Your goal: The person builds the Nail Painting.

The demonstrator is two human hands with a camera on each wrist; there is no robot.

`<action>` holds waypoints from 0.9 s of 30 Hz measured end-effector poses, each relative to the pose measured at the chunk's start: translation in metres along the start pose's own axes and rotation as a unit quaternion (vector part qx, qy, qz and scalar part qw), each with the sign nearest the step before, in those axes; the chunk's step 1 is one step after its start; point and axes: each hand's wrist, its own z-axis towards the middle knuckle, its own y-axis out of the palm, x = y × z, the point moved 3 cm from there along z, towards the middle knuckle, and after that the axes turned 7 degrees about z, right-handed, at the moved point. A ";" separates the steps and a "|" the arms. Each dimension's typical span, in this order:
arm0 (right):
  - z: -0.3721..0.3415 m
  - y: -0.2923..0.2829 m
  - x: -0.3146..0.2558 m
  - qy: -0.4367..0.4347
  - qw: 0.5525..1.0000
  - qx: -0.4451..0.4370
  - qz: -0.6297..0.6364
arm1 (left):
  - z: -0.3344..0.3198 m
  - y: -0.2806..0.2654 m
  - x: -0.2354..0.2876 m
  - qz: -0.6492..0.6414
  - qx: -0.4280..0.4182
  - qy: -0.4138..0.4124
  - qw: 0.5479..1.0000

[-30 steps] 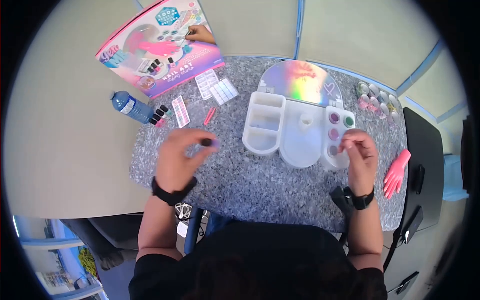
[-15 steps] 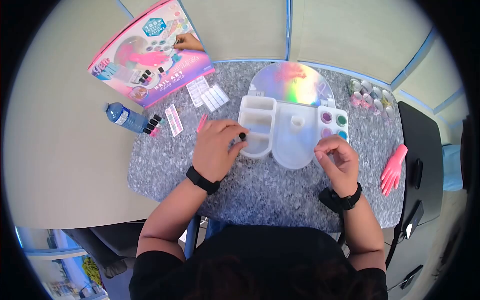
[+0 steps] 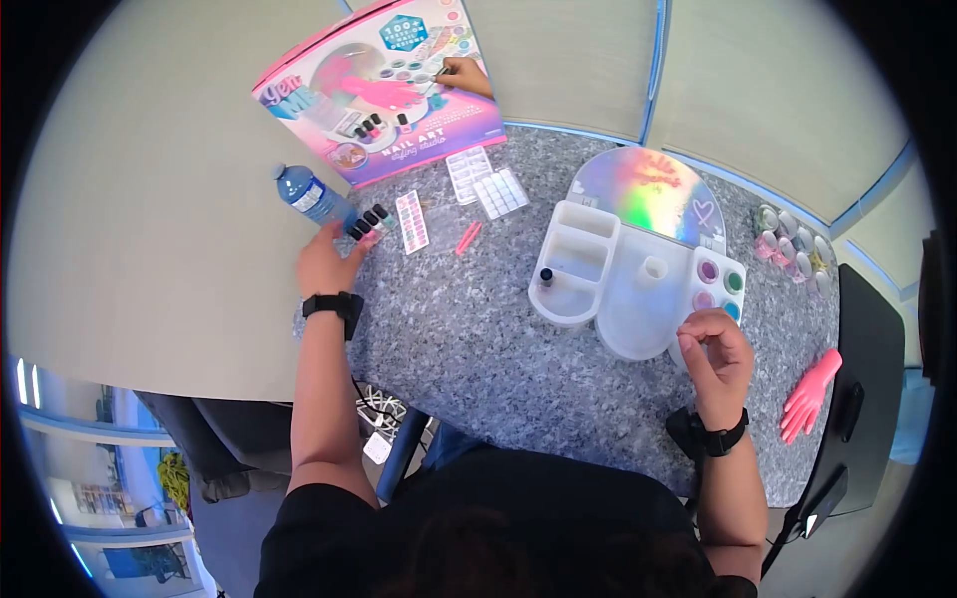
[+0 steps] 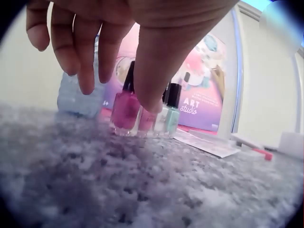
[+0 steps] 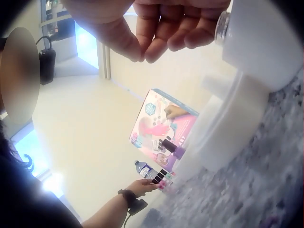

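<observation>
My left hand [image 3: 327, 267] reaches to a row of small nail polish bottles [image 3: 371, 225]. In the left wrist view its fingers hang down, and the thumb overlaps a pink bottle [image 4: 147, 122] beside a magenta bottle [image 4: 125, 114]; a teal bottle [image 4: 173, 114] stands behind. A purple nail polish bottle [image 5: 174, 148] with a black cap stands upright in the white compartment tray [image 3: 570, 304]. Over the front of the palette with round colour pots [image 3: 708, 272] hovers my right hand [image 3: 720, 359], fingers loosely curled, thumb and index fingertips meeting, nothing visible between them.
A water bottle [image 3: 314, 196] and a large nail art box [image 3: 399, 90] stand at the back left. Near them lie a sticker sheet [image 3: 412, 221], pink tweezers [image 3: 469, 237] and clear cases [image 3: 500, 192]. A pink model hand [image 3: 810, 397] and several small jars [image 3: 793, 244] are at right.
My left hand put the purple nail polish bottle into the tray, let go and moved left to the other bottles. The right hand stays over the palette.
</observation>
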 end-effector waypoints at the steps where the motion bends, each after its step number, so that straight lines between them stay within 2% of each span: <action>1: 0.001 0.001 0.001 -0.001 1.000 -0.003 0.003 | 0.004 0.017 -0.013 -0.051 -0.046 -0.016 0.997; 2: 0.000 0.000 0.003 0.001 1.000 0.003 0.008 | 0.005 0.022 -0.017 -0.103 -0.094 -0.032 0.990; 3: -0.001 -0.001 0.004 0.004 1.000 0.010 0.011 | 0.006 0.024 -0.022 -0.103 -0.095 -0.034 0.990; 5: -0.002 -0.002 0.007 0.006 1.000 0.012 0.011 | 0.005 0.020 -0.020 -0.111 -0.169 -0.046 0.978; 9: -0.001 -0.002 0.006 0.005 1.000 0.011 0.013 | -0.016 -0.005 -0.010 -0.072 -0.109 -0.026 0.991; 11: -0.001 -0.001 0.008 0.008 1.000 0.015 0.017 | -0.036 -0.039 0.029 -0.109 0.010 0.027 0.994; 13: -0.003 -0.003 0.007 0.015 1.000 0.022 0.011 | -0.054 -0.068 0.075 -0.206 0.035 0.131 0.969; 15: -0.002 -0.001 0.003 0.002 1.000 0.010 0.002 | -0.072 -0.094 0.124 -0.282 0.049 0.244 0.927; 16: -0.002 -0.001 0.005 0.005 1.000 0.013 0.012 | -0.077 -0.099 0.141 -0.289 0.045 0.247 0.924; 18: -0.002 -0.002 0.006 0.008 1.000 0.017 0.018 | -0.087 -0.104 0.175 -0.348 -0.024 0.359 0.865; 21: -0.001 -0.002 0.005 0.006 0.999 0.023 0.033 | -0.101 -0.091 0.201 -0.307 -0.007 0.411 0.859; 22: -0.001 -0.001 0.005 0.002 0.999 0.021 0.030 | -0.102 -0.081 0.206 -0.312 -0.039 0.421 0.850; 27: 0.000 0.003 -0.003 -0.004 1.000 0.009 0.003 | -0.093 -0.055 0.222 -0.232 -0.042 0.497 0.835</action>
